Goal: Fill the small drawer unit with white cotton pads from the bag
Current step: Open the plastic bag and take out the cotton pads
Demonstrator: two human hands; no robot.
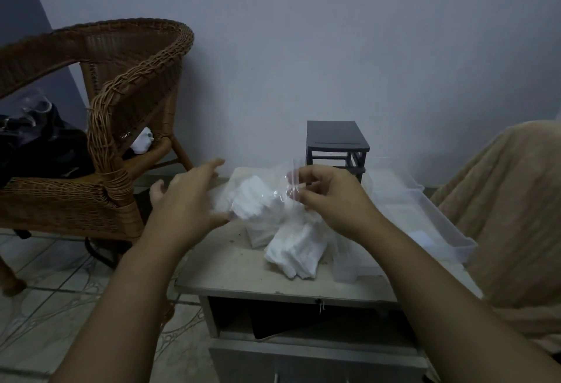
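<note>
A clear plastic bag [282, 182] of white cotton pads [255, 203] lies on the small beige table [230, 264]. My right hand [331, 200] pinches the bag's upper edge. To the left of the bag, my left hand [188, 197] hovers with spread fingers, its lower fingers close to or touching the plastic. A second heap of white pads [297, 252] lies nearer the front of the table. The dark drawer unit [337, 142] stands at the back of the table with its frame empty. Clear drawers [425, 215] lie on the table to the right.
A wicker chair [115, 127] stands to the left with dark items [39, 145] on its seat. Something draped in beige cloth [516, 215] fills the right side. Under the tabletop is an open compartment [297, 319]. The floor [45, 300] is tiled.
</note>
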